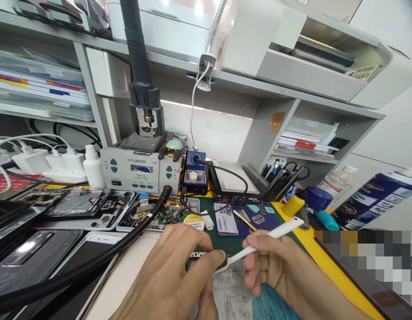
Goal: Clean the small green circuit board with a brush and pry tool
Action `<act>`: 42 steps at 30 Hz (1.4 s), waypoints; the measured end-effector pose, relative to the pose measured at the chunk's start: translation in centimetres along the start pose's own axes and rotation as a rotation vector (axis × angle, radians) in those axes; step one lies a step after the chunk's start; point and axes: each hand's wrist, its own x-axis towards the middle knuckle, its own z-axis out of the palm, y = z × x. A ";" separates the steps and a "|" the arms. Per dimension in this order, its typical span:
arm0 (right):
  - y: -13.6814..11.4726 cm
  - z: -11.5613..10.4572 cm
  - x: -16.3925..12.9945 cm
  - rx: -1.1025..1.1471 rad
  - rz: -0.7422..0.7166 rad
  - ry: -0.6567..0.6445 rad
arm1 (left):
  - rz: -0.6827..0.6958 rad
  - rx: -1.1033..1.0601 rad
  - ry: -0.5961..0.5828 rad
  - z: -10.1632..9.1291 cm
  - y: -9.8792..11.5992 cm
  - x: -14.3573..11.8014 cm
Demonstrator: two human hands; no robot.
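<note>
Brushing of a small part at a repair bench.
At the lower centre of the frame, a small dark part (196,258) is pinched between the fingers of the left hand (174,271). A white brush (259,244) is gripped by the closed fingers of the right hand (272,262), its bristles touching the part. A soldering station (139,171) stands at centre left, behind opened phones (89,204).

Head view, close, down over workbench (312,249)

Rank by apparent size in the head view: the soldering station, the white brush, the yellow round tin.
1. soldering station
2. white brush, held in the right hand; nearer the camera, so unsure
3. yellow round tin
</note>
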 end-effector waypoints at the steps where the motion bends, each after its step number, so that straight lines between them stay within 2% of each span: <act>1: 0.0 0.0 0.0 -0.002 0.001 -0.004 | -0.002 0.000 -0.002 0.0 0.0 0.0; 11: 0.0 -0.1 0.1 0.011 -0.007 -0.007 | -0.028 0.035 0.073 0.0 0.5 -0.3; 15: 0.1 -0.2 0.1 0.006 -0.007 -0.015 | -0.063 -0.008 0.108 0.2 0.5 -0.3; 22: 0.2 -0.4 0.1 0.000 0.001 -0.029 | -0.043 -0.096 0.143 0.3 0.2 -0.1; 36: 0.0 -0.2 0.2 -0.002 0.006 0.007 | -0.072 -0.134 0.077 0.1 0.1 -0.1; 42: 0.1 -0.1 0.1 -0.006 -0.005 0.007 | -0.085 -0.129 0.085 0.3 0.2 -0.1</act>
